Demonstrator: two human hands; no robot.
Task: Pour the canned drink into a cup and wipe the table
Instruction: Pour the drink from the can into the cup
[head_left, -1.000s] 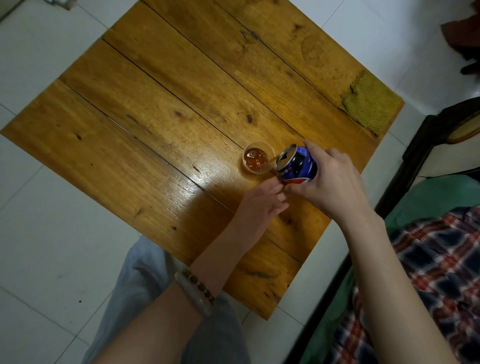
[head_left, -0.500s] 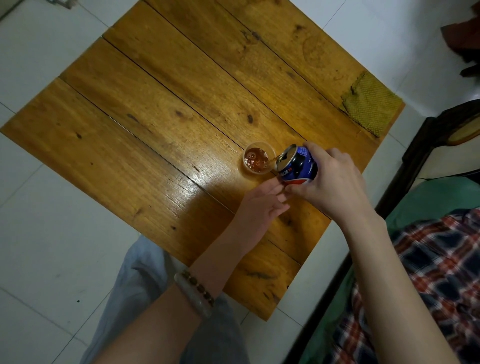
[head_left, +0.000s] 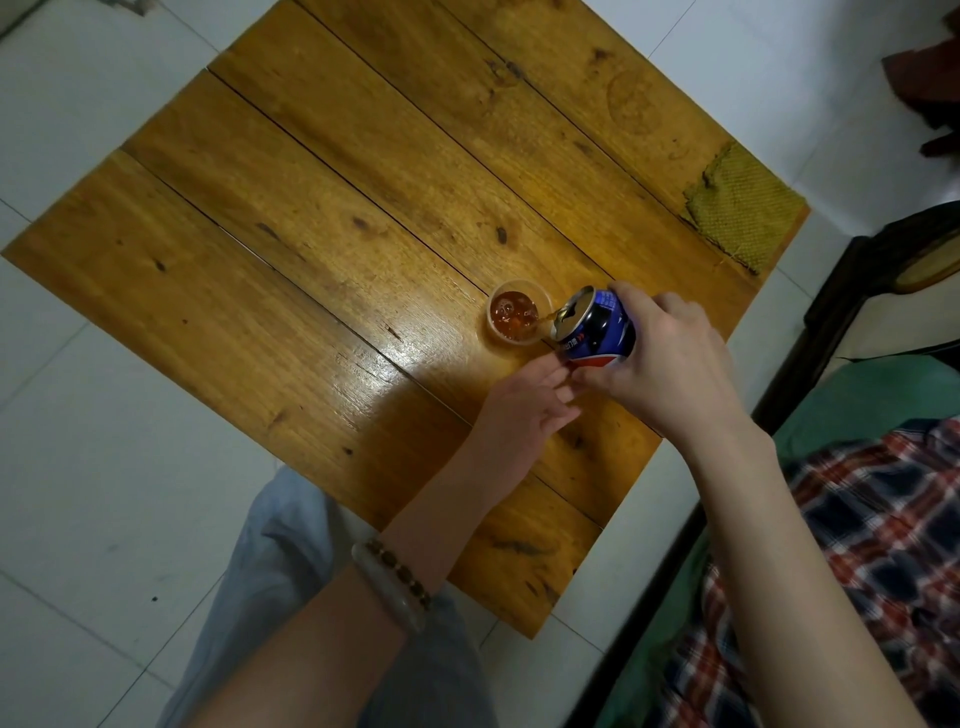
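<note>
Right hand (head_left: 670, 364) grips the tilted can (head_left: 597, 327), drink streaming into the cup (head_left: 519, 317); left hand (head_left: 524, 410) lies relaxed on the table (head_left: 311, 234) just beside. Green cloth (head_left: 743, 208) sits at the far corner.

Wooden plank table (head_left: 311, 234), small cup (head_left: 519, 318) right of centre, green cloth (head_left: 740, 208) on right corner

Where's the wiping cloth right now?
Head view: the green cloth lies on the table at its far right corner, well clear of the cup and the can.
</note>
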